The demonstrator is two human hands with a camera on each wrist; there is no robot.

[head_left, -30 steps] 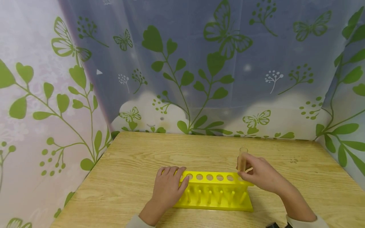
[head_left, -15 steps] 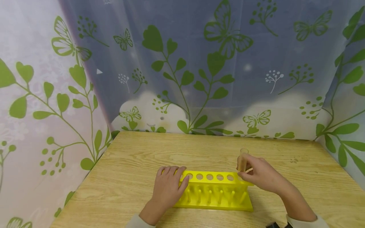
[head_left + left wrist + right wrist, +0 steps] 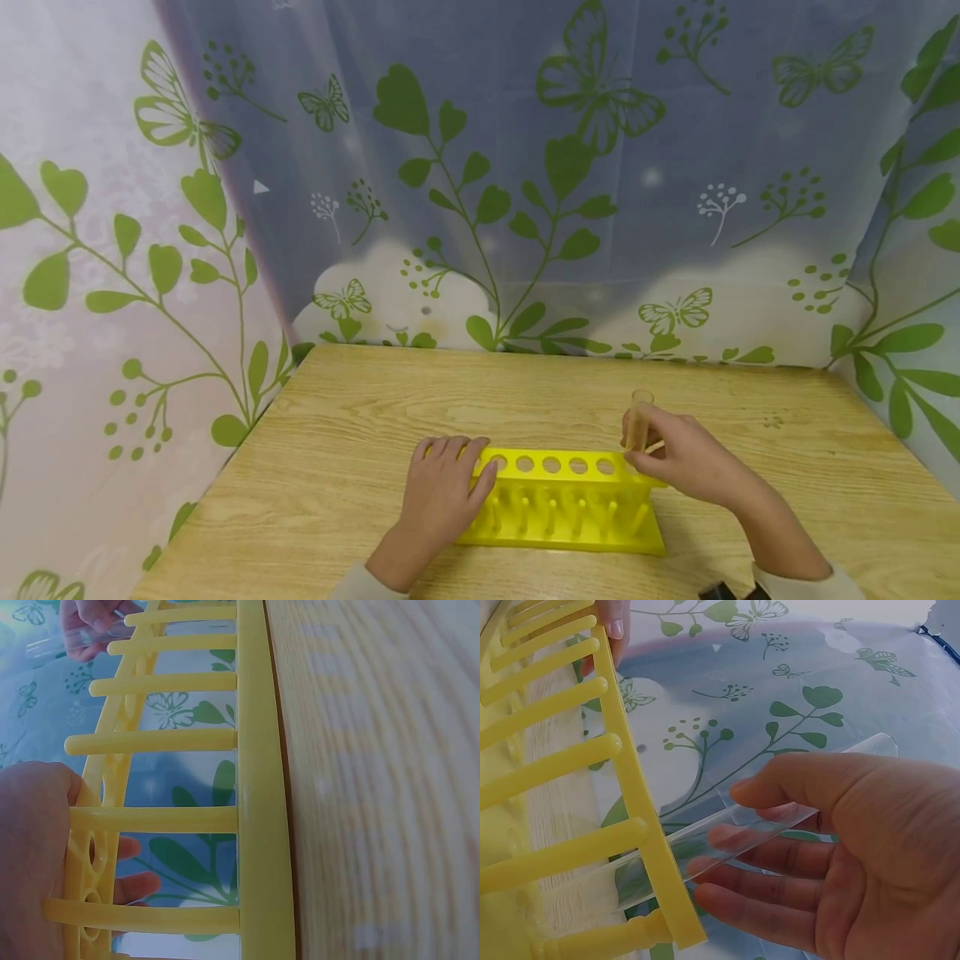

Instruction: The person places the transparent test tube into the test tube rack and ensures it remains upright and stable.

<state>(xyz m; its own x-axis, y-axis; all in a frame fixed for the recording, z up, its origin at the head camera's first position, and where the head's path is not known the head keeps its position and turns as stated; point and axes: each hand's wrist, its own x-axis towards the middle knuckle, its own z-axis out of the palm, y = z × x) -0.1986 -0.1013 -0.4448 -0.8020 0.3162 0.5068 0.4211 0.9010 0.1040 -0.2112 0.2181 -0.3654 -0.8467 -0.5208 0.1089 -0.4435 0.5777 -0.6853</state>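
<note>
A yellow test tube rack [image 3: 562, 540] stands upright on the table, with a row of round holes along its top and pegs beneath. My left hand [image 3: 442, 496] grips the rack's left end; in the left wrist view its fingertips show behind the top plate. At the other end, my right hand [image 3: 693, 458] pinches a clear test tube [image 3: 641, 425] between thumb and fingers. The right wrist view shows the glass tube [image 3: 735, 829] passing through the end hole, its lower part slanting down between the plate and the base. No contents can be made out in it.
The rack stands on a light wood-grain table [image 3: 360, 400]. Behind it hangs a cloth backdrop [image 3: 480, 167] printed with leaves and butterflies. A small black object [image 3: 717, 592] shows at the bottom edge, near the right sleeve [image 3: 806, 585].
</note>
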